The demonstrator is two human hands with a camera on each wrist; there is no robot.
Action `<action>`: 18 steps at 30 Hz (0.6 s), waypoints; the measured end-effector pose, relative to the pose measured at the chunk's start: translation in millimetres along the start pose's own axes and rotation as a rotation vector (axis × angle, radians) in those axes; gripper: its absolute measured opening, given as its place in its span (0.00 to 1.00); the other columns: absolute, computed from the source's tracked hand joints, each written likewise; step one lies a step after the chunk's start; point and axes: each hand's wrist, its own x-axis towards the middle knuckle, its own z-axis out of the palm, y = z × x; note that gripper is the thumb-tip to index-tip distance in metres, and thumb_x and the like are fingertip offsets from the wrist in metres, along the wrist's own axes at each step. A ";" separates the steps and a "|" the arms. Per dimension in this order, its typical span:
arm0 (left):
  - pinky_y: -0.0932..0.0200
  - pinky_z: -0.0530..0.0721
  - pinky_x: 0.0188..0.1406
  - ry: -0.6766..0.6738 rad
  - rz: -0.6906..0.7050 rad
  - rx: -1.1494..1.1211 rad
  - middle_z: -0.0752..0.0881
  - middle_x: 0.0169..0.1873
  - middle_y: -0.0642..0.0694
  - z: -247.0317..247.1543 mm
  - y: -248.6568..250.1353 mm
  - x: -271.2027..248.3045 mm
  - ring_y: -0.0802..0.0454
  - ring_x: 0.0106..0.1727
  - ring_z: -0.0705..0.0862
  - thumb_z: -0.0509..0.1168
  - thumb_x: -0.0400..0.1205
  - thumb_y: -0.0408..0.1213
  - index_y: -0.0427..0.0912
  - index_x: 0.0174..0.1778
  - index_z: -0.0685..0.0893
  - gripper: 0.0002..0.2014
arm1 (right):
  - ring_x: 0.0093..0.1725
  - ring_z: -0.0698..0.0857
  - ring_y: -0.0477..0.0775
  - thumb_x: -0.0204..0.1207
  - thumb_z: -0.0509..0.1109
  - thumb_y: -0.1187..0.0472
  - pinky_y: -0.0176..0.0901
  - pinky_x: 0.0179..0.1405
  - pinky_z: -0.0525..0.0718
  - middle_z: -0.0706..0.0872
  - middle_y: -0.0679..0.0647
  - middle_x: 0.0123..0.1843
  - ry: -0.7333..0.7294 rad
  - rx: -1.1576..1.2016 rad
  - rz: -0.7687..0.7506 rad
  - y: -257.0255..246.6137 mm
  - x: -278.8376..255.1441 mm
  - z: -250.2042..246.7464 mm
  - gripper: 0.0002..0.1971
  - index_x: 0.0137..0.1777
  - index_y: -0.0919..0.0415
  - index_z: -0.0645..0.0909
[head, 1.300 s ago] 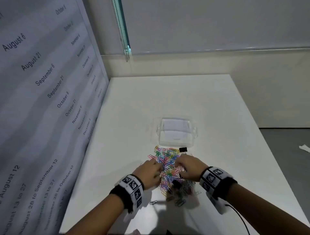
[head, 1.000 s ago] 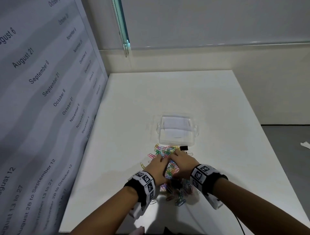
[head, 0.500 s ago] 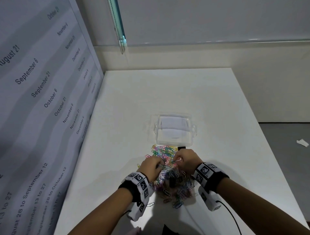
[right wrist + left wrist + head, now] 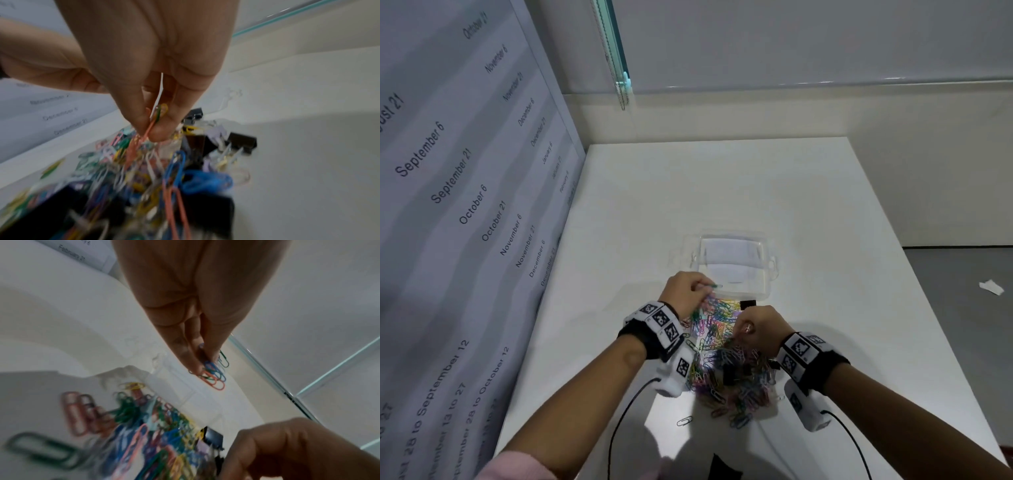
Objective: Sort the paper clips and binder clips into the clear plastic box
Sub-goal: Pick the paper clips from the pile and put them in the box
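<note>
A heap of coloured paper clips (image 4: 726,356) mixed with black binder clips (image 4: 242,142) lies on the white table in front of the clear plastic box (image 4: 732,263). My left hand (image 4: 688,291) is raised at the box's near left corner and pinches a few paper clips (image 4: 213,373), blue, orange and green. My right hand (image 4: 753,329) hovers over the heap and pinches an orange paper clip (image 4: 152,126) with a yellow-green one. One black binder clip (image 4: 748,304) sits just in front of the box. The box looks to hold only a white paper label.
A lone silver paper clip (image 4: 685,420) lies near the table's front edge. A panel printed with dates (image 4: 465,205) stands along the left side. Cables (image 4: 619,421) run from both wrist cameras. A paper scrap (image 4: 991,287) lies on the floor at right.
My left hand has risen from the heap and moved forward to the box with a few paper clips. My right hand stays over the heap, pinching clips.
</note>
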 end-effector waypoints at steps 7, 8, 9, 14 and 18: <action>0.50 0.86 0.57 0.097 0.005 0.007 0.89 0.49 0.33 9.1 21.8 35.7 0.42 0.48 0.87 0.61 0.81 0.28 0.33 0.52 0.87 0.10 | 0.37 0.83 0.48 0.69 0.71 0.65 0.32 0.42 0.74 0.91 0.56 0.45 -0.038 -0.054 0.124 -24.4 24.6 -50.6 0.05 0.41 0.61 0.89; 0.51 0.85 0.60 0.098 -0.003 0.027 0.89 0.51 0.34 10.8 22.4 37.3 0.41 0.51 0.87 0.59 0.82 0.27 0.34 0.53 0.87 0.12 | 0.35 0.81 0.46 0.69 0.71 0.66 0.33 0.42 0.74 0.91 0.56 0.45 -0.010 -0.054 0.133 -26.1 29.3 -56.8 0.05 0.41 0.61 0.89; 0.52 0.83 0.62 0.096 -0.011 0.034 0.89 0.53 0.36 12.6 22.2 38.0 0.42 0.54 0.86 0.58 0.82 0.26 0.34 0.55 0.87 0.13 | 0.35 0.80 0.45 0.69 0.71 0.67 0.34 0.42 0.74 0.91 0.57 0.45 0.022 -0.053 0.137 -27.3 34.0 -62.3 0.05 0.41 0.62 0.89; 0.62 0.75 0.65 0.095 0.006 0.089 0.86 0.60 0.39 11.4 18.1 28.9 0.45 0.63 0.82 0.52 0.82 0.23 0.36 0.61 0.84 0.18 | 0.40 0.87 0.54 0.71 0.69 0.67 0.35 0.45 0.77 0.91 0.57 0.47 0.165 0.012 0.176 -23.2 56.4 -74.9 0.06 0.43 0.60 0.88; 0.60 0.80 0.58 0.156 0.092 0.110 0.87 0.53 0.41 1.7 13.2 16.9 0.52 0.50 0.82 0.55 0.79 0.21 0.38 0.51 0.87 0.16 | 0.51 0.87 0.57 0.72 0.63 0.72 0.35 0.53 0.77 0.91 0.58 0.51 0.199 0.047 0.205 -21.0 62.2 -71.2 0.13 0.45 0.62 0.88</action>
